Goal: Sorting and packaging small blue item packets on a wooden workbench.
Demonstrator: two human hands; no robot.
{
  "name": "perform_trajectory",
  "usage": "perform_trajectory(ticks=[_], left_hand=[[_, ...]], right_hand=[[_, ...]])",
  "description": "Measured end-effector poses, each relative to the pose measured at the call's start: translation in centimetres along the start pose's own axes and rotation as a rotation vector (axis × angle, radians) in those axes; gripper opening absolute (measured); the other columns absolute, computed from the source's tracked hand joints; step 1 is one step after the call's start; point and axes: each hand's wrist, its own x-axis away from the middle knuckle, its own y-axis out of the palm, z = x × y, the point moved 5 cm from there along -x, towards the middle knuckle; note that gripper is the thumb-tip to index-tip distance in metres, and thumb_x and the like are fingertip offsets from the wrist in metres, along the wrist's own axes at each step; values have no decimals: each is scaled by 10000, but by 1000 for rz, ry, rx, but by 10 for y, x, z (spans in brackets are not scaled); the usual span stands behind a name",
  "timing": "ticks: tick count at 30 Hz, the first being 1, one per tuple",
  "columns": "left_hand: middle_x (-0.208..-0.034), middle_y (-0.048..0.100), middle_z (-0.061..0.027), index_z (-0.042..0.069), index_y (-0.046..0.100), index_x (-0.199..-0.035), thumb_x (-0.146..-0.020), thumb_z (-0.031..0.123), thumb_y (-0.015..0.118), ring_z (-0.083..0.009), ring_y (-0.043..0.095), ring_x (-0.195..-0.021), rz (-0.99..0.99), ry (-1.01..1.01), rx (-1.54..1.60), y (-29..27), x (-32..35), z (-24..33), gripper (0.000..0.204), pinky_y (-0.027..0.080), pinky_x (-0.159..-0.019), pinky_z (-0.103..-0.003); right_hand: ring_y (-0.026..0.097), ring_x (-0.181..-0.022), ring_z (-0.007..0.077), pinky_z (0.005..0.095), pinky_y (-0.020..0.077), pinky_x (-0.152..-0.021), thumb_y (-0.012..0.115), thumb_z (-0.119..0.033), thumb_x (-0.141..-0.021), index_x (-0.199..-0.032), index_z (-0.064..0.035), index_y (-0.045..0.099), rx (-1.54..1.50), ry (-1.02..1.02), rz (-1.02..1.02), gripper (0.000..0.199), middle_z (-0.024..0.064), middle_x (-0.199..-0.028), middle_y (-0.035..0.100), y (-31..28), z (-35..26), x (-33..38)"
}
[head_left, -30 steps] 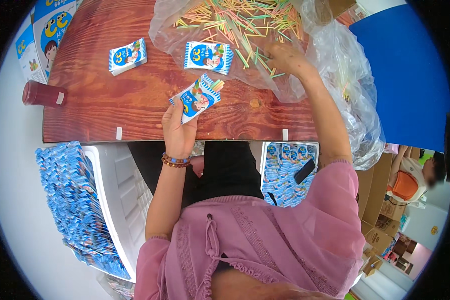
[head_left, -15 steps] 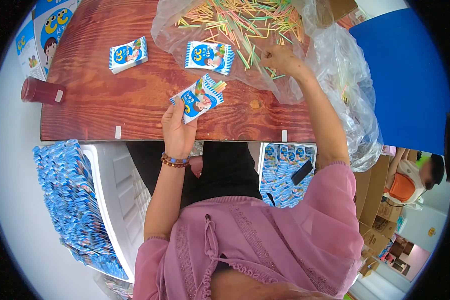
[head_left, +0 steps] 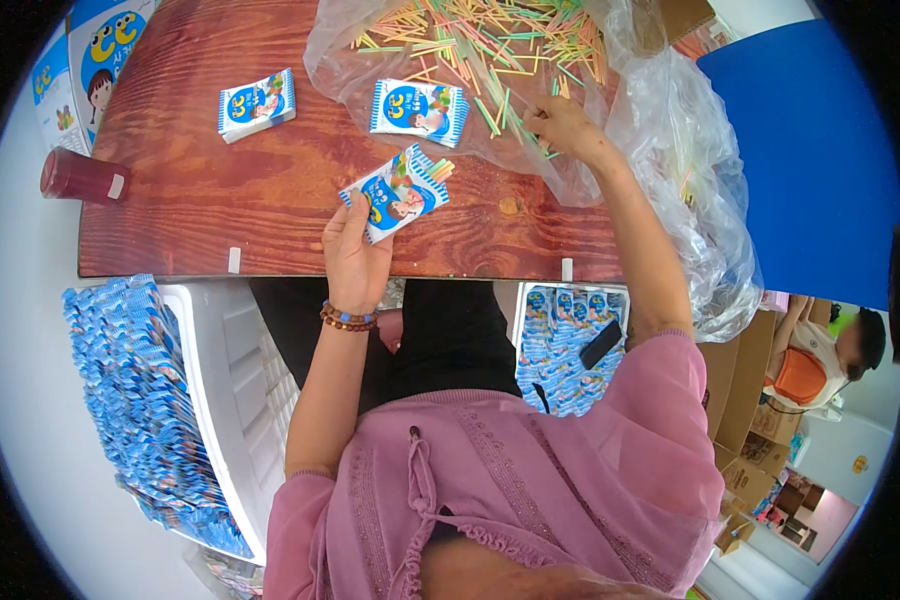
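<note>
My left hand [head_left: 358,250] holds an opened blue and white packet [head_left: 395,198] by its lower end, thumb on the front. Several thin pastel sticks [head_left: 440,170] poke out of the packet's upper right corner. Over the edge of a clear plastic sheet, my right hand [head_left: 570,130] has its fingers bent down and drawn together among loose coloured sticks [head_left: 490,115]. Whether a stick is between those fingertips is hidden. Just beyond the held packet lies a small stack of packets [head_left: 420,112]. Another stack of packets [head_left: 257,105] rests farther left.
A pile of pastel sticks [head_left: 530,40] covers the plastic sheet [head_left: 580,180] on the wooden table [head_left: 170,220]. A dark red jar [head_left: 85,178] stands at the left edge. Packet-filled white boxes [head_left: 205,330] sit below. A person [head_left: 820,355] is far right.
My right hand has shifted very slightly, its fingers still low among the loose sticks. My left hand and its packet are nearly unmoved.
</note>
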Motion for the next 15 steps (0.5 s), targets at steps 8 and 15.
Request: perform_trajectory(ticks=[8,15], left_hand=[[-1050,659,-76,2,628,-1008,-964,176,529,-150,629,-971,2,7,-11,1,1,1,205,509,-893,-328],[-1052,658,-81,-1,627,-1010,-963,177,532,-151,627,-976,2,1,-3,1,0,0,207,508,-896,-330]], right_hand=[[632,-667,249,356,492,-629,622,-147,-727,-840,13,645,239,-58,11,197,157,-740,647,7,-14,2],[625,-614,213,331,490,-570,624,-133,-713,-838,33,647,-64,-62,111,209,135,-676,638,9,9,1]])
